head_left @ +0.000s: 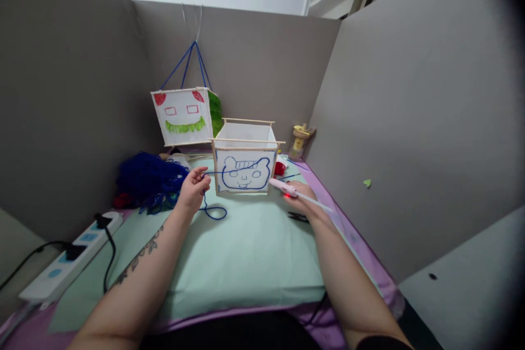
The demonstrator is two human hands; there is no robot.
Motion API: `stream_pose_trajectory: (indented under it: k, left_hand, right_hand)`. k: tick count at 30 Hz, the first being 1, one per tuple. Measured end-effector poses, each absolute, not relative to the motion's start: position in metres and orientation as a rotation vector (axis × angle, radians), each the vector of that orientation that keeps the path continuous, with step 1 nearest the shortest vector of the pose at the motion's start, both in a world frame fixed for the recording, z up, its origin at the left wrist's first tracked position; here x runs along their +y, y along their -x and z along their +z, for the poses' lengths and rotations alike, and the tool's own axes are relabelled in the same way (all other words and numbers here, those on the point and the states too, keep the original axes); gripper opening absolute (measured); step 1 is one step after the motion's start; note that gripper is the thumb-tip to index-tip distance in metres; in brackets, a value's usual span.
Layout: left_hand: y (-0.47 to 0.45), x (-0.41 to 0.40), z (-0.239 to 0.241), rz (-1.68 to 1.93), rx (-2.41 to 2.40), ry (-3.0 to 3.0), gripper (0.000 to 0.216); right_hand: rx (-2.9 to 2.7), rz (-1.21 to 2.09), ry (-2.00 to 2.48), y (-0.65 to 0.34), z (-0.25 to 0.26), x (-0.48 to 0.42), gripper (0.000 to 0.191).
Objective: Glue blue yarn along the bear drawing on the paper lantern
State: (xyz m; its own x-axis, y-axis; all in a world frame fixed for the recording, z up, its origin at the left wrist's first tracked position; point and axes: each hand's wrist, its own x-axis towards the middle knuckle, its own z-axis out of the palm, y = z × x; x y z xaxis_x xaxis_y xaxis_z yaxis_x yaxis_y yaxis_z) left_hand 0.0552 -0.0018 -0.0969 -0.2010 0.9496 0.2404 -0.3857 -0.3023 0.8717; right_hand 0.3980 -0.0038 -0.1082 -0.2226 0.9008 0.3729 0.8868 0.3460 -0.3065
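My left hand [193, 188] is closed in a pinch on a blue string [213, 211] that loops onto the green mat [250, 251] and runs toward a white paper box [245, 167] with a blue bear face drawn on it. My right hand [302, 198] grips a pink-and-white glue gun [287, 188], whose tip with a red light points at the box's lower right corner. The box has a wooden stick frame and stands upright on the mat between both hands.
A second paper box [183, 116] with a red and green face hangs on blue strings at the back. A blue yarn pile [146, 179] lies left, a white power strip [69, 260] at the left edge, black scissors [298, 217] by my right wrist, a small jar [299, 142] back right. Grey partitions surround the desk.
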Motion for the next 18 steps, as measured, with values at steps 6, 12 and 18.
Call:
stream_pose_trajectory:
  k: [6, 12, 18]
  left_hand:
    - [-0.0556, -0.0025, -0.0965, 1.702, 0.839, -1.001, 0.047]
    - [-0.0549, -0.0039, -0.0934, 1.712, 0.840, -0.988, 0.047]
    - [-0.0549, -0.0047, -0.0923, 1.714, 0.848, -0.987, 0.047]
  right_hand:
    - [-2.119, 0.032, 1.635, -0.3938, -0.1058, -0.0042, 0.015]
    - [-2.098, 0.066, 1.676, -0.3948, -0.1017, -0.0094, 0.010]
    - [-2.131, 0.072, 1.632, -0.3927, -0.1048, -0.0068, 0.010]
